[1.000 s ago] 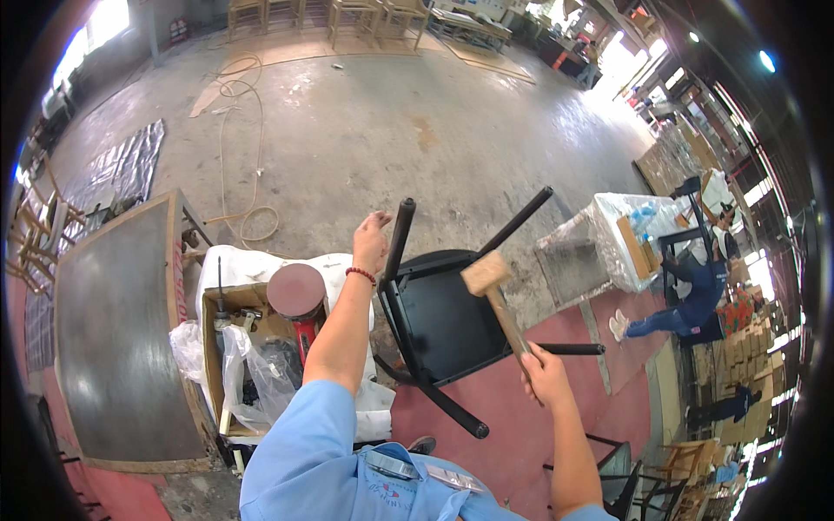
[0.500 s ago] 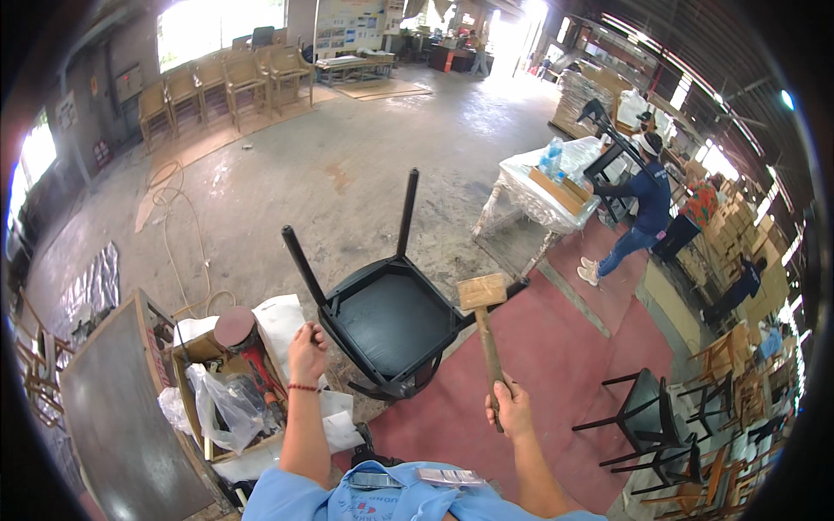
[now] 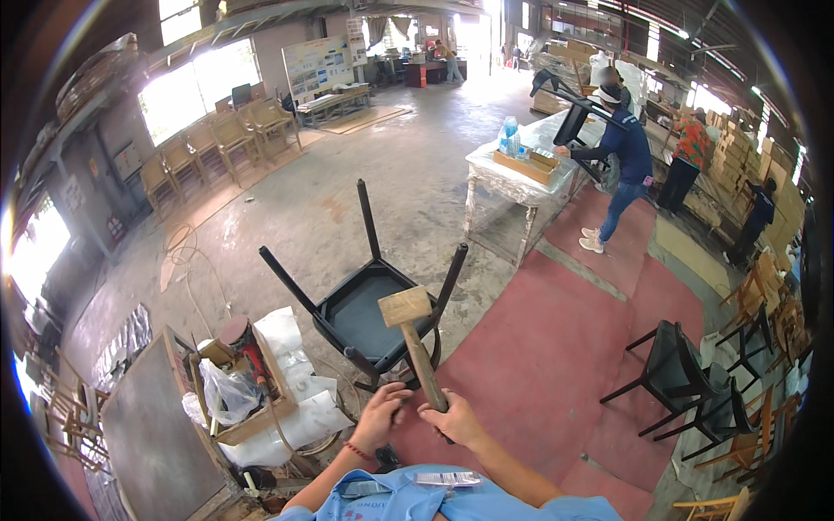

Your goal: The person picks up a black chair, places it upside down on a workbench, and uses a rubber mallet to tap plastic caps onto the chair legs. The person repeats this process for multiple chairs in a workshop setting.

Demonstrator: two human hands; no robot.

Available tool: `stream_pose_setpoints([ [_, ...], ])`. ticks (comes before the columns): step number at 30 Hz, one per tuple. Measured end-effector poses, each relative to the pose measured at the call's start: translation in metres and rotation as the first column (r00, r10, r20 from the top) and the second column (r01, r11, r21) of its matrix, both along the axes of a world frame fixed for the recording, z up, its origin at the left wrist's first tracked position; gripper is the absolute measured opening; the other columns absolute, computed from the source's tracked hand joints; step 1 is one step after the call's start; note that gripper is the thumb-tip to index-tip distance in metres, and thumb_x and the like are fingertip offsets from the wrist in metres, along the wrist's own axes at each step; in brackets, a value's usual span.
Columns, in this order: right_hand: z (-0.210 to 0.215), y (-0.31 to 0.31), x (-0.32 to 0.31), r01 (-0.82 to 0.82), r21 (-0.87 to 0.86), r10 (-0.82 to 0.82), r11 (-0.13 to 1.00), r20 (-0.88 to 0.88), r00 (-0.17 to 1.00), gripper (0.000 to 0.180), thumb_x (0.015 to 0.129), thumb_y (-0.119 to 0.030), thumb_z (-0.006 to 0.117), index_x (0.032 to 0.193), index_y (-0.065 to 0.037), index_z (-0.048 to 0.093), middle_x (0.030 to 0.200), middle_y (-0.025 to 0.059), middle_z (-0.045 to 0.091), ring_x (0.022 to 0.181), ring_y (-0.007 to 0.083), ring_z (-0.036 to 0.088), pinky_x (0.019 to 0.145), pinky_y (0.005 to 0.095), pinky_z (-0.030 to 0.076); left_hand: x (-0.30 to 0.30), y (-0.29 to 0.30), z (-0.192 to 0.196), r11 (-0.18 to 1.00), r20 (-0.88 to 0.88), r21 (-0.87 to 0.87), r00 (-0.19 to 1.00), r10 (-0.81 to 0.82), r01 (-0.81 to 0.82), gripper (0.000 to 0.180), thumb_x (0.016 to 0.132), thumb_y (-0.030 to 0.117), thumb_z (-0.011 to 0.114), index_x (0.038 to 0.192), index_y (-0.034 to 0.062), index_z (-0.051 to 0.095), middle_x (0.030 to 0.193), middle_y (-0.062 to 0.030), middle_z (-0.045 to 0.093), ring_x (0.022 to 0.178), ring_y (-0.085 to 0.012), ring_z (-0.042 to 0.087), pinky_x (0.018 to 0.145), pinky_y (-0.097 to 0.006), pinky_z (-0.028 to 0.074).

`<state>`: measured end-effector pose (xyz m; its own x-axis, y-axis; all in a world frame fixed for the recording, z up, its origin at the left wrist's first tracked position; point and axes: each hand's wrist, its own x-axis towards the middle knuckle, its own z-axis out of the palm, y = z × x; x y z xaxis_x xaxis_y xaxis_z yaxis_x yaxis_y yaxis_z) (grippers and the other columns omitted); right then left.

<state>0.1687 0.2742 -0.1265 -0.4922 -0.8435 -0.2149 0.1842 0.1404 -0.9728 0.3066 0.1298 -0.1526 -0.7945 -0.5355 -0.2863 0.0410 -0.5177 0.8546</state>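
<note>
A wooden mallet with a pale block head is in my right hand, which grips it low on the handle. Its head is raised, seen in front of the upturned black chair. That chair rests with its legs pointing up and its seat underside showing. Beside the handle's lower end is my left hand, fingers curled in a pinch near the closest chair leg. Something small and dark may be between those fingertips; I cannot make it out.
At left, an open box holds a red power tool and clear plastic, next to a dark-topped board. Black chairs stand at right on red flooring. Beyond, a person carries a black chair frame by a wrapped table.
My left hand has come down and right, away from the box, toward the mallet handle. The mallet has moved left, over the chair. The whole view has shifted, showing more of the far room.
</note>
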Motion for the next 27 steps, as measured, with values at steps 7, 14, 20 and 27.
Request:
stream_pose_setpoints([
  [7, 0.014, 0.004, -0.001, 0.073, -0.075, -0.091, 0.995, -0.283, 0.955, 0.028, 0.083, -0.011, 0.070, 0.105, 0.001, 0.059, 0.088, 0.0100, 0.068, 0.069, 0.0161, 0.067, 0.063, 0.0297, 0.054, -0.032, 0.026, 0.025, 0.966, -0.122, -0.062, 0.959, -0.255, 0.249, 0.049, 0.095, 0.002, 0.043, 0.143, 0.0061, 0.038, 0.120, -0.0036, 0.056, 0.083, -0.0067, 0.050, 0.068, -0.021, 0.042],
  [14, 0.024, 0.009, 0.000, 0.053, -0.020, -0.055, 0.998, -0.146, 0.988, 0.032, 0.082, -0.011, 0.068, 0.110, 0.001, 0.058, 0.091, 0.0146, 0.070, 0.085, 0.0266, 0.071, 0.075, 0.0383, 0.055, -0.037, 0.029, 0.012, 0.944, -0.106, 0.040, 0.941, -0.322, 0.328, 0.037, 0.099, 0.010, 0.046, 0.136, 0.0067, 0.049, 0.105, -0.0016, 0.059, 0.072, -0.0066, 0.048, 0.061, -0.020, 0.039],
  [20, 0.012, 0.010, -0.006, 0.112, 0.072, -0.045, 0.991, -0.610, 0.791, 0.036, 0.079, -0.018, 0.069, 0.113, -0.009, 0.059, 0.091, 0.0186, 0.069, 0.084, 0.0382, 0.068, 0.075, 0.0441, 0.053, -0.032, 0.027, -0.006, 0.912, 0.055, 0.272, 0.941, -0.333, 0.307, 0.020, 0.103, 0.027, 0.052, 0.104, 0.0080, 0.058, 0.078, 0.0024, 0.050, 0.056, -0.0060, 0.041, 0.049, -0.022, 0.033],
  [27, 0.013, 0.007, -0.004, 0.019, 0.050, 0.024, 0.999, -0.738, 0.674, 0.036, 0.079, -0.017, 0.070, 0.112, -0.007, 0.059, 0.087, 0.0177, 0.068, 0.082, 0.0373, 0.068, 0.071, 0.0436, 0.053, -0.010, 0.022, -0.001, 0.854, -0.034, 0.399, 0.936, -0.350, 0.334, 0.020, 0.104, 0.028, 0.049, 0.095, 0.0113, 0.055, 0.069, 0.0036, 0.046, 0.047, -0.0059, 0.036, 0.045, -0.022, 0.029],
])
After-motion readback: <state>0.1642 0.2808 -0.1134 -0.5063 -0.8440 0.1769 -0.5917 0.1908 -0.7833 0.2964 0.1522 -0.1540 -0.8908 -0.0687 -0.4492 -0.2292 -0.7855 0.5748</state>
